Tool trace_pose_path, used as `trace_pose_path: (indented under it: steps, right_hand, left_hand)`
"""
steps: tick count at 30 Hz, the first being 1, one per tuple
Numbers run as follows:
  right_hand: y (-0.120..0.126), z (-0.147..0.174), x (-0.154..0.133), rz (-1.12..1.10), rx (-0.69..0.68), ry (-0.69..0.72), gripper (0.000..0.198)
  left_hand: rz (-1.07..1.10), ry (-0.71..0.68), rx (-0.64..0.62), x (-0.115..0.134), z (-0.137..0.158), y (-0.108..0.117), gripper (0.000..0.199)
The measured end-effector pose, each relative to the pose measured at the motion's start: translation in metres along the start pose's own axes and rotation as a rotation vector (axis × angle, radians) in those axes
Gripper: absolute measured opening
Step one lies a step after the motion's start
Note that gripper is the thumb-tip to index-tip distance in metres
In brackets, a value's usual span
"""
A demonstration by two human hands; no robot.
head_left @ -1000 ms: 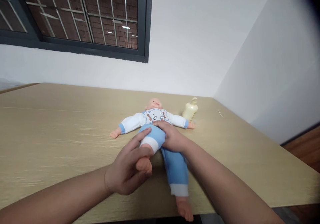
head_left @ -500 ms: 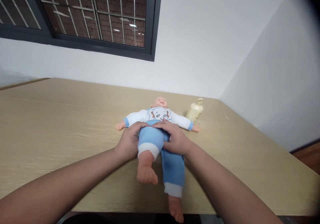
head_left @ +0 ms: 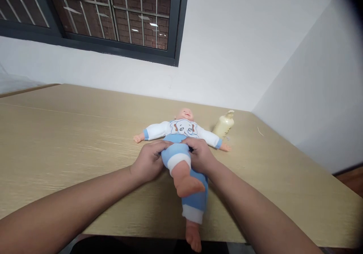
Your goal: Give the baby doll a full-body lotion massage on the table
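Note:
A baby doll (head_left: 177, 137) in blue trousers and a white top with an elephant print lies on its back, its head toward the wall. My left hand (head_left: 151, 159) is closed round the outer side of its raised leg. From the other side my right hand (head_left: 200, 153) grips the same leg, thumb over the blue cloth. The bare foot (head_left: 188, 184) of that leg points to the right, above the other leg (head_left: 195, 199), which hangs past the table's front edge. Most of my fingertips are hidden by the leg.
The doll lies on a wooden table (head_left: 85, 133). A cream bottle (head_left: 224, 124) stands by the doll's hand at the right. Farther right lies a thin pale strip (head_left: 260, 131). Behind are a white wall (head_left: 227, 57) and a barred window (head_left: 136, 19).
The raised leg has turned, so its foot now points right and crosses over the other leg. Both hands have stayed on it. The camera view has shifted slightly.

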State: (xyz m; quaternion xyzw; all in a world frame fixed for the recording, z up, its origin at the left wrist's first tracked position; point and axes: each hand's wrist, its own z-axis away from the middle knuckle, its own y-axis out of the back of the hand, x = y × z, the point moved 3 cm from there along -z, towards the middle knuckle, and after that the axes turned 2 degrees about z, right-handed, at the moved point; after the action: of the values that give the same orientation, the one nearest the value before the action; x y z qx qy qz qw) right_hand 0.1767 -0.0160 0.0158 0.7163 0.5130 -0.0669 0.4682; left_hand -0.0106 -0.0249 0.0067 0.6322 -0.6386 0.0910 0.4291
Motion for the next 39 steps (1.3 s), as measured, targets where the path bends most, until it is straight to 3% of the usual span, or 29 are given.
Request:
trace_pose_path:
  steps: [5,10,19,24,29,32,35,39]
  right_hand:
    - [-0.003,-0.001,0.006,-0.041,0.056,-0.073,0.017]
    - [-0.002,0.002,0.005,-0.094,0.041,-0.096,0.01]
    - [-0.004,0.001,-0.018,0.153,-0.165,0.073,0.046]
    - [-0.013,0.002,-0.028,0.209,-0.251,0.109,0.045]
    - [-0.019,0.002,-0.036,0.234,-0.304,0.145,0.052]
    - [-0.02,-0.001,-0.037,0.247,-0.318,0.107,0.043]
    - [-0.018,-0.002,-0.032,0.239,-0.255,0.045,0.029]
    - [-0.011,0.003,-0.02,0.179,-0.014,-0.001,0.036]
  left_hand:
    - [-0.035,-0.014,-0.067,-0.003,0.002,-0.002,0.035]
    - [0.012,0.103,0.046,-0.006,-0.003,0.0,0.005]
    - [-0.02,0.156,0.113,-0.025,-0.003,-0.001,0.016]
    - [-0.058,0.155,0.054,-0.034,0.0,-0.003,0.02]
    - [0.058,0.287,0.032,-0.038,0.003,-0.006,0.019]
    - [0.02,0.286,0.038,-0.032,0.002,-0.007,0.02]
    - [-0.044,0.258,0.04,-0.024,-0.001,-0.007,0.015]
    - [-0.106,0.254,0.043,-0.019,-0.003,-0.006,0.016]
